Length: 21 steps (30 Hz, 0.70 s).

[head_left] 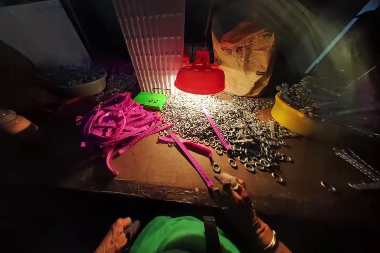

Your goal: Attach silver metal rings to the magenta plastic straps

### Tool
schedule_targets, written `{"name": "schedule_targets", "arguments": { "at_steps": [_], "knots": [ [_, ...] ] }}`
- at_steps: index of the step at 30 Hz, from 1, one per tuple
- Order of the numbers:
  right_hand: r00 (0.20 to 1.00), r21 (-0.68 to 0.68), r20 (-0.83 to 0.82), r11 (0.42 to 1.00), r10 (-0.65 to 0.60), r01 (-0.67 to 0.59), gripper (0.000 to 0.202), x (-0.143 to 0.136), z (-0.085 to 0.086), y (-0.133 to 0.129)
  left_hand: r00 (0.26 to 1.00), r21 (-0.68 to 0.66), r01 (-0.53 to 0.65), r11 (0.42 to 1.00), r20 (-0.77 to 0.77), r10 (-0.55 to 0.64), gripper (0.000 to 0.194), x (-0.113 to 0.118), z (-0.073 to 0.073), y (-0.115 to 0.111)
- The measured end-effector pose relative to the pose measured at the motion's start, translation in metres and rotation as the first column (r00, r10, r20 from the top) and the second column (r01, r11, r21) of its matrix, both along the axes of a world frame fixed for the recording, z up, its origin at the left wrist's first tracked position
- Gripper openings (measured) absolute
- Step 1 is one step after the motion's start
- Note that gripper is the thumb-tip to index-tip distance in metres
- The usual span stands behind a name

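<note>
My right hand (234,189) is over the table's front edge, index finger stretched out and thumb a little apart below it. Pale wrapping covers part of its fingers. Just beyond the fingertip lies a loose metal ring (216,168), and a flat pink strap (191,160) ends close to the thumb. Low in the view, my left hand (117,235) is closed beside a green garment (178,235); what its fingers hold, if anything, is too dark to make out. A second pink strap (197,147) crosses under the first, and another pink strap (215,128) rests on the rings.
A big heap of metal rings (190,116) spreads under a red hanging lamp (200,79). Pink straps (118,122) are piled left, by a green perforated block (151,100). A yellow basin (286,116) stands right; a printed sack (243,63) and ridged panel (154,35) stand behind.
</note>
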State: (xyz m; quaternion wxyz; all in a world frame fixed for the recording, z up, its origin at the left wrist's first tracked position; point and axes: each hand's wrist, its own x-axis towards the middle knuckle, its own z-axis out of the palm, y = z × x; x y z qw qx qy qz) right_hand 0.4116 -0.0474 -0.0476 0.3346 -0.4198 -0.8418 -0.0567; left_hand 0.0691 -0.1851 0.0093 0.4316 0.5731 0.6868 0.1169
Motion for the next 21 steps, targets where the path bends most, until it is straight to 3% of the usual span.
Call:
{"name": "schedule_targets", "arguments": {
  "at_steps": [3, 4, 6, 9, 12, 16, 21],
  "knots": [
    [0.995, -0.049, 0.077, 0.997, -0.061, 0.065, 0.036, -0.023, 0.005, -0.002, 0.952, -0.104, 0.004, 0.995, 0.305, 0.027, 0.051, 0.008, -0.009, 0.045],
    [0.991, -0.074, 0.103, 0.992, -0.090, 0.098, 0.035, -0.030, 0.006, -0.003, 0.914, -0.055, 0.038, 0.998, 0.405, -0.012, 0.054, 0.015, -0.009, 0.063],
    [0.976, -0.106, 0.135, 0.977, -0.169, 0.184, 0.027, -0.041, 0.004, -0.005, 0.895, 0.105, 0.085, 0.991, 0.430, -0.123, 0.048, 0.032, -0.003, 0.101],
    [0.958, -0.090, 0.128, 0.959, -0.257, 0.269, 0.020, -0.049, -0.004, -0.004, 0.954, 0.368, 0.137, 0.920, 0.200, -0.222, 0.037, 0.055, 0.007, 0.157],
    [0.951, -0.086, 0.081, 0.949, -0.298, 0.304, 0.025, -0.048, -0.010, -0.001, 0.943, 0.576, 0.327, 0.749, -0.151, -0.296, 0.044, 0.066, 0.009, 0.201],
    [0.949, -0.132, 0.048, 0.940, -0.310, 0.314, 0.027, -0.046, -0.007, 0.001, 0.851, 0.572, 0.523, 0.632, -0.397, -0.344, 0.054, 0.066, -0.002, 0.236],
    [0.932, -0.149, 0.034, 0.920, -0.361, 0.362, 0.025, -0.046, -0.006, -0.001, 0.753, 0.513, 0.652, 0.559, -0.522, -0.401, 0.040, 0.071, -0.009, 0.259]
  ]
}}
